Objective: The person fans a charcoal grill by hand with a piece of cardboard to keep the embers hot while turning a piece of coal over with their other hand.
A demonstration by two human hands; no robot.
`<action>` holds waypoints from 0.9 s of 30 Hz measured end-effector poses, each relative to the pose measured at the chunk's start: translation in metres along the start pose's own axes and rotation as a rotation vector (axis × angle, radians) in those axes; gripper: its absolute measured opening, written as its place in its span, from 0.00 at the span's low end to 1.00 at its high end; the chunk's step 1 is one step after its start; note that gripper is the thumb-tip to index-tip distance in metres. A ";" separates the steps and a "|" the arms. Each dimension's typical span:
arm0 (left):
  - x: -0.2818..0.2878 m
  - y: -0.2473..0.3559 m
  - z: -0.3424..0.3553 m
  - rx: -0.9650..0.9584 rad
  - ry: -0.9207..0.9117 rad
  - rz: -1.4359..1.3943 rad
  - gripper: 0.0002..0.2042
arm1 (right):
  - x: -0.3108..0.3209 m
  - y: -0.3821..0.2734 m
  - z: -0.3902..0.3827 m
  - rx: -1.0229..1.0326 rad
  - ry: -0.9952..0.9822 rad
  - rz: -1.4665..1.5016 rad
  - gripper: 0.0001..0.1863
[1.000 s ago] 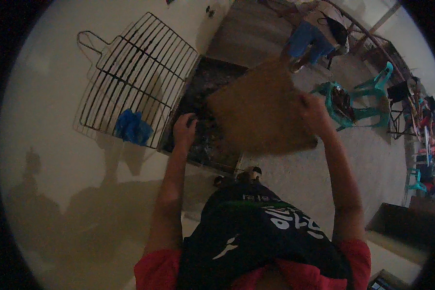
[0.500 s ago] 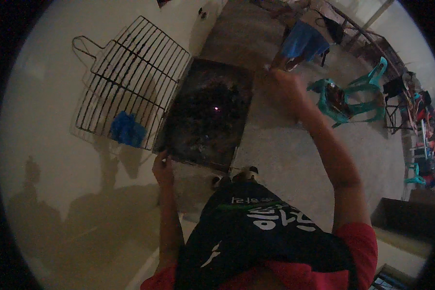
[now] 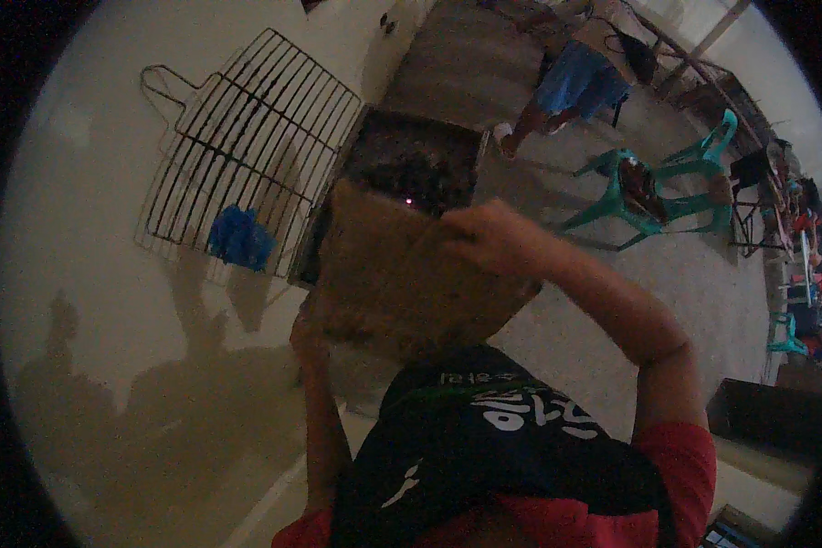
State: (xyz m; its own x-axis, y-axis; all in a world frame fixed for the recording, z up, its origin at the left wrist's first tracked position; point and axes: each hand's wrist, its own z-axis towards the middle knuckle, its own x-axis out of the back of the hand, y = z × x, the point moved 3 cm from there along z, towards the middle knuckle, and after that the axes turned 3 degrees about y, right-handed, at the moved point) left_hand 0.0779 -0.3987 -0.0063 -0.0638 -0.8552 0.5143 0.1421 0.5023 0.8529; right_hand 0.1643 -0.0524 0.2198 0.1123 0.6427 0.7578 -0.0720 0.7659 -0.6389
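A flat piece of brown cardboard [image 3: 384, 274], gripped by my right hand [image 3: 484, 237], covers the near part of a dark metal grill box [image 3: 411, 137]. Charcoal [image 3: 429, 173] with a small glowing spot lies in the box's uncovered back. Low by the box's near-left corner is my left hand [image 3: 309, 333], its fingers dim and partly hidden by the cardboard. A wire grate [image 3: 228, 155] with a long handle stands against the wall at left, a crumpled blue plastic piece [image 3: 240, 237] at its lower part.
Another person in blue bottoms [image 3: 571, 82] is at the back right. Stacked teal plastic chairs [image 3: 648, 205] stand on the concrete floor, with jumbled furniture [image 3: 799, 256] beyond. A pale wall [image 3: 100, 228] runs along my left; a dark surface [image 3: 758, 420] sits at lower right.
My right hand swung the cardboard up, then down and left over the box's near part. My left hand dropped from the box's left side to its near-left corner.
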 end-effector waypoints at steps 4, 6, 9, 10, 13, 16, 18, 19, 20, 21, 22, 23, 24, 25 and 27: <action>-0.005 0.031 0.008 -0.129 0.037 -0.030 0.09 | 0.033 0.062 0.005 0.018 0.294 -0.349 0.12; -0.006 0.033 0.008 -0.095 0.019 0.010 0.09 | 0.050 0.036 0.001 -0.031 0.289 -0.415 0.12; -0.007 -0.006 0.003 -0.084 0.042 -0.160 0.10 | 0.017 -0.007 -0.009 0.047 0.116 0.000 0.13; -0.009 -0.008 0.004 -0.073 0.027 -0.169 0.10 | 0.015 -0.006 -0.007 0.039 0.100 0.014 0.12; -0.016 0.032 0.006 -0.011 -0.064 -0.003 0.10 | 0.020 0.012 -0.010 0.101 0.118 -0.286 0.11; -0.009 0.028 0.006 -0.048 0.011 0.084 0.10 | 0.048 0.040 -0.001 0.191 0.204 -0.869 0.11; -0.010 0.031 0.008 -0.040 -0.028 0.123 0.10 | 0.038 0.041 -0.006 0.016 0.215 -0.618 0.12; -0.008 0.032 0.006 -0.029 -0.048 0.151 0.10 | 0.030 0.032 -0.008 -0.034 0.193 -0.444 0.12; -0.010 0.031 0.005 -0.049 -0.049 0.109 0.10 | 0.023 0.003 -0.012 -0.016 0.112 -0.186 0.11; -0.014 0.033 0.006 -0.075 -0.050 0.067 0.10 | 0.019 -0.014 -0.014 0.001 0.037 0.071 0.11; -0.015 0.036 0.008 -0.105 -0.056 0.033 0.10 | 0.024 -0.003 -0.013 -0.057 0.107 0.019 0.11; -0.017 0.034 0.014 -0.133 -0.034 0.014 0.10 | 0.034 0.015 -0.007 -0.113 0.172 -0.037 0.10; -0.023 0.029 0.023 -0.161 -0.005 -0.007 0.10 | 0.043 0.031 -0.002 -0.163 0.235 -0.096 0.09; -0.028 0.027 0.033 -0.186 0.025 -0.027 0.10 | 0.050 0.046 -0.001 -0.217 0.301 -0.173 0.10; -0.041 0.046 0.060 -0.193 -0.068 0.124 0.11 | 0.068 0.067 -0.001 -0.327 0.443 -0.349 0.11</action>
State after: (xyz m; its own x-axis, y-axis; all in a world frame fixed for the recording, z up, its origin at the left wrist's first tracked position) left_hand 0.0277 -0.3326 0.0176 -0.0993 -0.7750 0.6241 0.3384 0.5635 0.7536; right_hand 0.1682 0.0427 0.2285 0.4776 0.2355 0.8464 0.3403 0.8386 -0.4254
